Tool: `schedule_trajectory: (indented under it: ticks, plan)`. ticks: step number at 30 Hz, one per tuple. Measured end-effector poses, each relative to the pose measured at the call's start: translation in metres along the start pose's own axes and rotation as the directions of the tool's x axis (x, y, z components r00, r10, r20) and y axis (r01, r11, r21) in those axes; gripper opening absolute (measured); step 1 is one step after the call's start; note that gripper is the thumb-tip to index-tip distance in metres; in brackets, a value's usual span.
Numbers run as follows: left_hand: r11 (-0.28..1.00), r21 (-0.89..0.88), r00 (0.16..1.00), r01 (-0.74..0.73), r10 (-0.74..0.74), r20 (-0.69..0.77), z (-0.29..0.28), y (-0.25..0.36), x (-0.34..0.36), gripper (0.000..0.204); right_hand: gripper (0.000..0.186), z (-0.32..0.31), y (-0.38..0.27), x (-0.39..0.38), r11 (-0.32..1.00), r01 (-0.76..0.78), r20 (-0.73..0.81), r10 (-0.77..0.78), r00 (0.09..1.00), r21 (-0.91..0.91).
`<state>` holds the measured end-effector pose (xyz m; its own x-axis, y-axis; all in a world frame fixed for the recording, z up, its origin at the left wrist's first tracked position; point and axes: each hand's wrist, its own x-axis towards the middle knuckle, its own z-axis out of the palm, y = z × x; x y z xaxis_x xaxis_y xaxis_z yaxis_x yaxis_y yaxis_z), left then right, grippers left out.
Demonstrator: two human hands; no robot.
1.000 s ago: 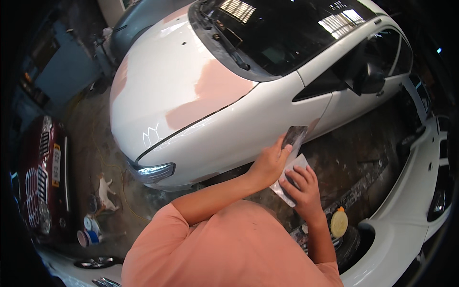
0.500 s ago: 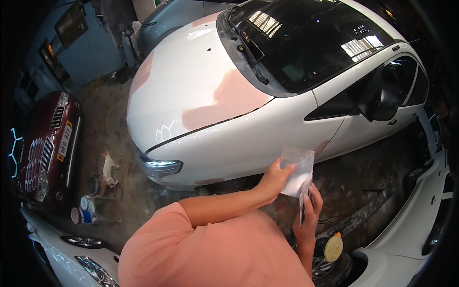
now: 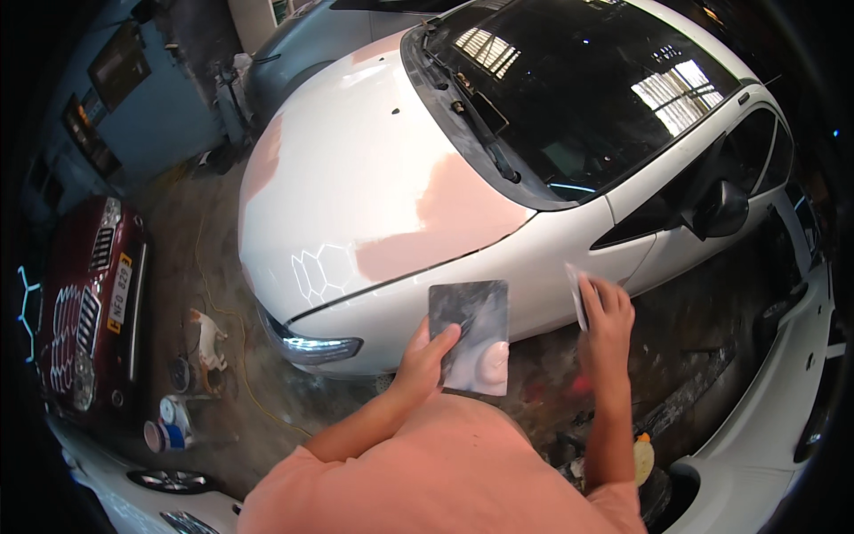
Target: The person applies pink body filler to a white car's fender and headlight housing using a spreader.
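Observation:
My left hand (image 3: 423,363) grips a dark flat rectangular plate (image 3: 467,307) by its left edge, thumb on top. A lump of pale pink paste (image 3: 492,365) sits near the plate's lower right corner, with thinner smears around it. Apart from it, to the right, my right hand (image 3: 608,313) pinches a thin, pale flat spreader (image 3: 577,295), seen nearly edge-on. Both hands are in front of the near side of a white car (image 3: 329,196). Its hood carries matte pinkish patches (image 3: 454,218), the largest by the near rear corner.
A maroon car (image 3: 93,294) stands at the left. On the floor are a white-and-tan cat (image 3: 207,338), a small tub (image 3: 165,434) and a yellow cord (image 3: 240,356). White bodywork (image 3: 756,449) is at the right, beside a round yellow pad (image 3: 642,458).
My hands have moved apart: the left with the plate to the left and down, the right with the spreader upward and slightly right. The plate's pasted face now shows fully.

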<state>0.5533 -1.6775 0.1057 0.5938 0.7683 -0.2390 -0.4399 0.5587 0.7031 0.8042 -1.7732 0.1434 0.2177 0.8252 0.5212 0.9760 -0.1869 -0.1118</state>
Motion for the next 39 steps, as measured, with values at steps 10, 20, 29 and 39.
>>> schedule_trajectory:
  ticks: [10,20,29,39]
  plan:
    - [0.985,-0.114,0.988,-0.133,0.123,-0.088,-0.143,0.085,0.001,0.042,0.041,0.188,-0.082,0.259,0.920,0.243,0.303,-0.147,0.941,-0.309]
    - [0.984,-0.117,0.978,-0.136,0.114,-0.173,-0.257,0.162,0.035,0.054,0.029,0.260,-0.103,0.307,0.888,0.234,0.394,-0.066,0.917,-0.395]
    - [0.990,-0.136,1.000,-0.026,0.028,0.015,-0.284,0.192,0.077,0.060,0.045,0.215,-0.170,0.233,0.937,0.177,0.535,0.013,0.845,-0.303]
    - [0.984,-0.166,0.997,0.070,-0.062,0.051,-0.293,0.203,0.097,0.057,0.040,0.161,-0.311,0.158,0.967,0.028,0.390,0.076,0.918,-0.254]
